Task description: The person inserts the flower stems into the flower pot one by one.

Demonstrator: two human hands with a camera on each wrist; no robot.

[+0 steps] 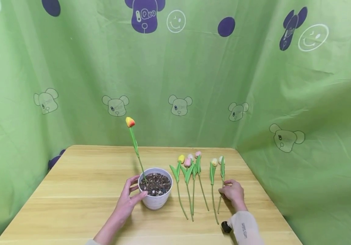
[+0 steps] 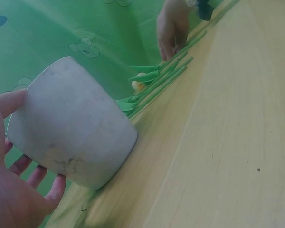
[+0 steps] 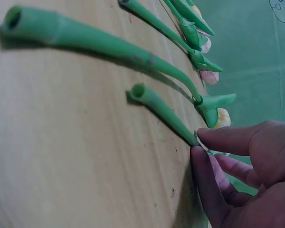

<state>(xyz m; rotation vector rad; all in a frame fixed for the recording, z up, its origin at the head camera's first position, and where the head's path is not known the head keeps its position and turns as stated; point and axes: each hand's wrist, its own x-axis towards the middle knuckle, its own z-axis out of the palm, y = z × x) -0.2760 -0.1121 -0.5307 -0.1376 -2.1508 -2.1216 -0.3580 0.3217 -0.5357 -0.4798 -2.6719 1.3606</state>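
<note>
White tulip (image 1: 222, 169) lying on the surface (image 1: 71, 190), its flower head beyond the right grip (image 1: 234, 192), whose thumb and forefinger close on the stem in a narrow pinch. Just left of this grip lies a cream-yellow tulip (image 1: 212, 173); farther left, a group of four tulips (image 1: 188, 162), yellow, pink, white and pink. The left grip (image 1: 127, 202), spread wide, holds a white pot (image 1: 154, 202) between thumb and fingers; right of that grip, the pot's dark soil (image 1: 160, 185) carries a red-and-yellow tulip (image 1: 134, 142), leaning left. Beyond both grips hangs a green curtain (image 1: 151, 68).
</note>
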